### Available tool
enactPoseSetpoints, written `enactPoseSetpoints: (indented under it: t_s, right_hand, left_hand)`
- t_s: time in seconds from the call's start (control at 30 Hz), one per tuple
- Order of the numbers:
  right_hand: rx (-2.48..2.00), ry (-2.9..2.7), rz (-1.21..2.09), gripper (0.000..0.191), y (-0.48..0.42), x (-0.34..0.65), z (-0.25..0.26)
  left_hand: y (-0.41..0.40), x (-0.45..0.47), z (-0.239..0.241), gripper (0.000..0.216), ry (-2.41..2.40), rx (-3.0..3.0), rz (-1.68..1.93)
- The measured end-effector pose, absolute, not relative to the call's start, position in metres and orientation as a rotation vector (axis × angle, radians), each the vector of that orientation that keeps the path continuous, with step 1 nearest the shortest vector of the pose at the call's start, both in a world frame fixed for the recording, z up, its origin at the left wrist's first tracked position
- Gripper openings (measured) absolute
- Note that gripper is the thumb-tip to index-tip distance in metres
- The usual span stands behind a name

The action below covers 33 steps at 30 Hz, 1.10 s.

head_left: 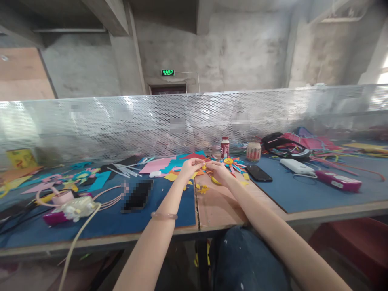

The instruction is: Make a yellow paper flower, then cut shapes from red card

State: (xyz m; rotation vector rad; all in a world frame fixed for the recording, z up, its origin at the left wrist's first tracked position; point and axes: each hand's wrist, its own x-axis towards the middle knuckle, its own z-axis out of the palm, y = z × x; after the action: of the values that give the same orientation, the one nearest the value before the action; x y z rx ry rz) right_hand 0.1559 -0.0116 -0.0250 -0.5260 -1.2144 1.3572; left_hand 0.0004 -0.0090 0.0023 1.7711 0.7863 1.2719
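Note:
My left hand (190,166) and my right hand (220,171) meet over the middle of the table, fingers pinched together. Between the fingertips shows a small yellow paper piece (204,166); its exact shape is too small to make out. Yellow paper scraps (203,188) lie on the bare wooden strip below the hands. Just beyond my right hand sits a paper flower (228,161) with a yellow centre and blue and red petals. Coloured paper sheets (159,165), pink, blue and red, spread out behind my left hand.
To the right are a black phone (259,173), a white power bank (297,166) and a purple power strip (338,180). A red-capped bottle (224,148) and a jar (254,152) stand behind. Plugs and cables (79,207) crowd the left. A perforated metal screen (136,125) borders the back.

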Motion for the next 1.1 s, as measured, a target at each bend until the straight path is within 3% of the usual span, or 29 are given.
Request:
enactPoseSetpoints:
  t_s: [1.1]
  right_hand:
    - [-0.586,-1.28,1.211,0.024,-0.0063,0.1577,-0.0281]
  left_hand:
    - [-0.0088,-0.0001,-0.0004,0.028,0.78,1.572,1.235]
